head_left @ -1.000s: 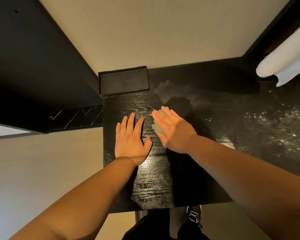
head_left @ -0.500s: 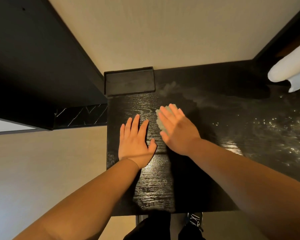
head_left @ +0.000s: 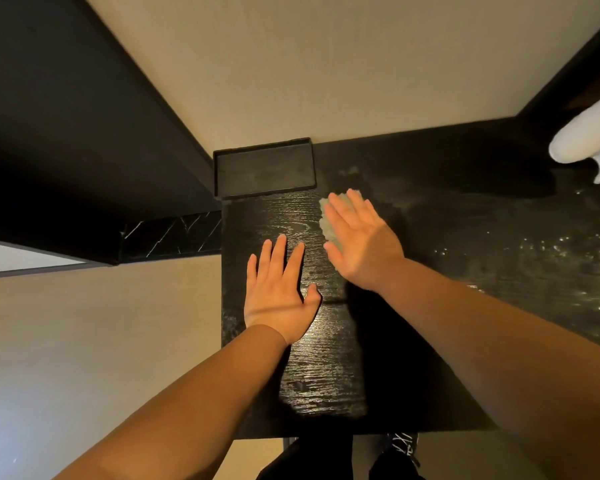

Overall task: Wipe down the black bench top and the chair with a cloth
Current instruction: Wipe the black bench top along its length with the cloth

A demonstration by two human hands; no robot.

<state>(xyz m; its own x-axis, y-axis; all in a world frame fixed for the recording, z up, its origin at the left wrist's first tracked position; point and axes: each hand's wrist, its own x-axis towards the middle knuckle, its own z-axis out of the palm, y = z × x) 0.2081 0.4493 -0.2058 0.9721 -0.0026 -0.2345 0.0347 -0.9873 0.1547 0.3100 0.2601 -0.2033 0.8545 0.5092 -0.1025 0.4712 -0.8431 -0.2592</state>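
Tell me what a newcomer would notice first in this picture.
Two hands lie flat on the black bench top: the left hand bare on the wood, the right hand pressing a pale cloth beside it. A black tray sits at the back left corner, and a white bundle juts in at the far right.

Both bare forearms reached forward from the lower edge of the view, wrists straight. The left grip lay palm down on the bench, fingers straight and slightly spread, thumb out to the right. The right grip, just beside it and further forward, pressed flat-fingered on the cloth, angled leftward.
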